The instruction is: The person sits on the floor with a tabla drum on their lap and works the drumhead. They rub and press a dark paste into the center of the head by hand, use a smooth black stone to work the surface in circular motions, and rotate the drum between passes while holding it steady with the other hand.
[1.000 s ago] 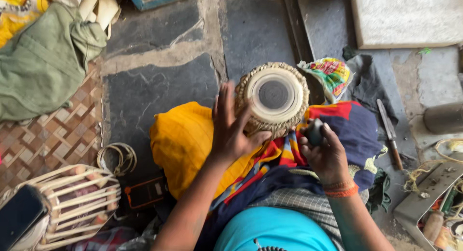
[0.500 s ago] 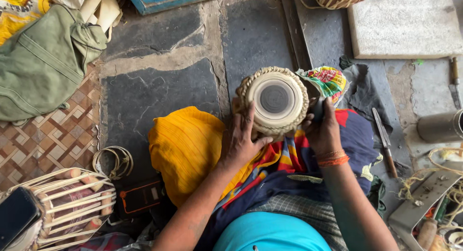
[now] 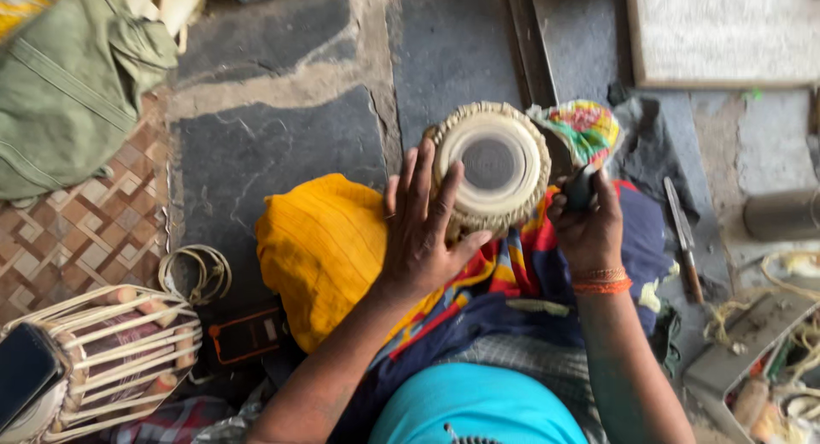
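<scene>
A small drum (image 3: 489,166) rests on the person's lap, skin face up, its body hidden below the rim. The left hand (image 3: 424,230) lies spread against its left side, fingers on the braided edge. The right hand (image 3: 588,226) is curled around a dark tool (image 3: 580,188), mostly covered by the fingers, beside the drum's right edge.
</scene>
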